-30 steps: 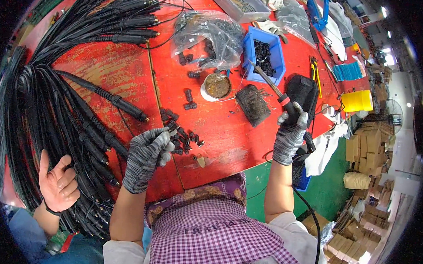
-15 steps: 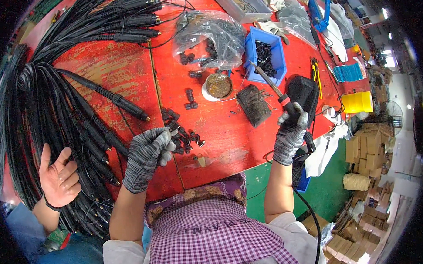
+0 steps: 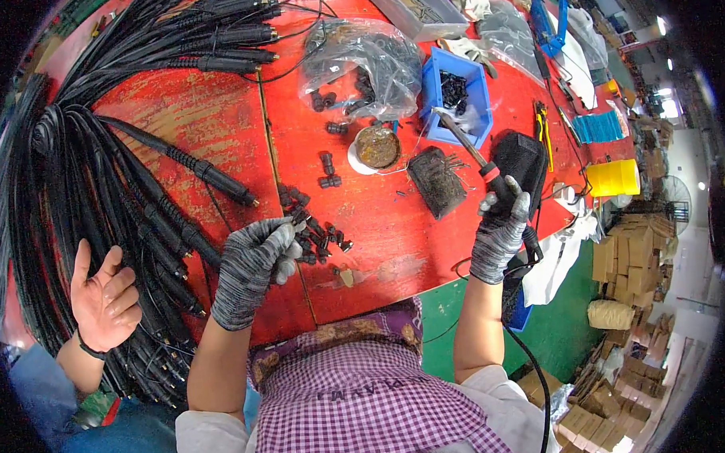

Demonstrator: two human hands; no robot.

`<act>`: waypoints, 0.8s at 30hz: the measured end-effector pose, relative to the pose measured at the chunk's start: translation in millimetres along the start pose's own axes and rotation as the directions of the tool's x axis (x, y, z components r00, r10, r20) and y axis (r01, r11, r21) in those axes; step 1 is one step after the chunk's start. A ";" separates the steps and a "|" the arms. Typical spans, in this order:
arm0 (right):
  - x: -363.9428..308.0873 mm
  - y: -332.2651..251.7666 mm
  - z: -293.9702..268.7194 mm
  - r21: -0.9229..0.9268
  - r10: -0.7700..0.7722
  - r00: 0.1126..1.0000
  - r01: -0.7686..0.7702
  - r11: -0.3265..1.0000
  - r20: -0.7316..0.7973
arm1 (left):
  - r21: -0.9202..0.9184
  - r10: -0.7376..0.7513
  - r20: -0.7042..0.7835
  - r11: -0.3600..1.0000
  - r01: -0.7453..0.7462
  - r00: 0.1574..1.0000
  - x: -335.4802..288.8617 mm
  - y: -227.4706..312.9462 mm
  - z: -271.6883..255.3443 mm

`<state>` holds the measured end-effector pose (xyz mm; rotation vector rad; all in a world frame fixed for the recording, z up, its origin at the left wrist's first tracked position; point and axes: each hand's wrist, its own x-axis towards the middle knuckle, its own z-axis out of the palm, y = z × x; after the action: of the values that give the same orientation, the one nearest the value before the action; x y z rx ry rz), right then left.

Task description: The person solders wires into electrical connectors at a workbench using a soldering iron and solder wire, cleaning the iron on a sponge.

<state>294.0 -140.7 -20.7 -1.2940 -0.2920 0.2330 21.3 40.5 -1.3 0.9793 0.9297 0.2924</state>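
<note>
My left hand (image 3: pixel 256 266), in a grey knitted glove, is closed in a pinch above the near part of the red table. What its fingertips hold is too small to make out. Just to its right lies a loose pile of small black plastic fittings (image 3: pixel 321 237). In my right hand (image 3: pixel 498 234), gloved the same way, is a soldering iron (image 3: pixel 465 139) with a black handle and a red collar. Its tip points up and left, over the near edge of a blue bin (image 3: pixel 485 110) of small black parts. A round tin (image 3: pixel 377 148) of brownish material and a dark block (image 3: pixel 437 184) with wire-like bits lie between my hands.
Thick bundles of black cables (image 3: pixel 98 204) cover the left side. A co-worker's bare hand (image 3: pixel 105 295) is raised over them. Further back are a clear plastic bag (image 3: pixel 361 67) and a clear box (image 3: pixel 419 13). Yellow-handled pliers (image 3: pixel 544 132) and a yellow spool (image 3: pixel 614 177) sit at right.
A pale wisp, like smoke, now shows by the iron's tip over the blue bin. My hands hold nearly the same places and grips.
</note>
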 end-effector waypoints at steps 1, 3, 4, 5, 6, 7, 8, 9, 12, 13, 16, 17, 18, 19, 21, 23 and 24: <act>0.6 -0.2 -0.3 0.007 -0.016 1.000 0.016 1.000 -0.004 | -0.004 -0.010 -0.002 1.000 0.010 1.000 0.7 -0.9 -0.4; -0.2 -5.4 1.7 0.040 -0.006 1.000 0.007 0.999 -0.029 | -0.009 -0.020 -0.006 1.000 0.020 1.000 0.8 -1.6 -0.6; -0.8 -7.7 2.4 0.074 0.005 0.999 -0.001 0.997 -0.054 | 0.003 -0.005 -0.010 1.000 0.005 1.000 0.6 -1.8 -0.2; -1.2 -9.5 1.0 0.074 0.005 0.999 -0.001 0.997 -0.052 | 0.015 0.010 -0.013 1.000 -0.009 1.000 0.5 -2.0 0.0; -1.4 -12.5 -1.6 0.177 0.060 0.998 -0.052 0.983 -0.036 | 0.014 0.011 -0.013 1.000 -0.011 1.000 0.2 -1.0 -0.1; -0.9 -14.6 -3.3 0.277 0.112 0.994 -0.104 0.955 -0.013 | 0.010 0.009 0.000 1.000 -0.009 1.000 0.0 0.6 -0.1; 0.0 -15.6 -3.6 0.365 0.181 0.980 -0.137 0.921 -0.089 | 0.006 0.007 0.013 1.000 -0.007 1.000 -0.1 1.9 -0.2; -0.9 -17.0 -2.9 0.363 0.182 0.980 -0.141 0.921 -0.083 | 0.001 0.007 0.009 1.000 -0.007 1.000 0.0 1.4 -1.5; -7.5 -28.5 2.2 0.543 0.318 0.927 -0.373 0.752 0.196 | -0.049 0.010 0.025 0.999 -0.008 1.000 -0.3 0.4 -3.0; -9.1 -31.3 3.1 0.542 0.319 0.927 -0.375 0.752 0.198 | -0.049 0.015 0.029 0.999 -0.013 0.999 -0.7 1.1 -2.1; -13.8 -36.2 6.0 0.536 0.384 0.900 -0.433 0.724 0.209 | -0.047 0.032 0.040 0.998 -0.030 0.999 -2.7 3.9 0.4; -15.1 -36.0 6.1 0.534 0.385 0.899 -0.436 0.724 0.210 | -0.044 0.043 0.051 0.998 -0.041 0.998 -3.2 4.0 0.3; -15.4 -36.6 6.5 0.547 0.396 0.891 -0.451 0.706 0.223 | -0.047 0.043 0.050 0.998 -0.041 0.998 -2.8 3.6 -0.3; -15.7 -36.9 6.8 0.559 0.408 0.882 -0.466 0.686 0.235 | -0.044 0.043 0.050 0.998 -0.041 0.998 -2.2 2.4 -1.3; -18.5 -38.7 10.2 0.547 0.432 0.868 -0.490 0.678 0.242 | -0.045 0.035 0.039 0.998 -0.033 0.999 -2.8 1.5 -2.5; -24.3 -38.5 15.1 0.533 0.468 0.846 -0.527 0.662 0.255 | -0.045 0.089 0.020 0.995 -0.088 0.996 -1.8 3.7 -0.2; -28.4 -38.6 17.7 0.512 0.466 0.840 -0.539 0.668 0.277 | -0.077 0.092 0.044 0.993 -0.088 0.995 -0.4 3.3 -1.0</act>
<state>261.5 -144.0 18.6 -0.7204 0.0555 0.8230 20.9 42.7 1.4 0.9568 0.8272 0.3764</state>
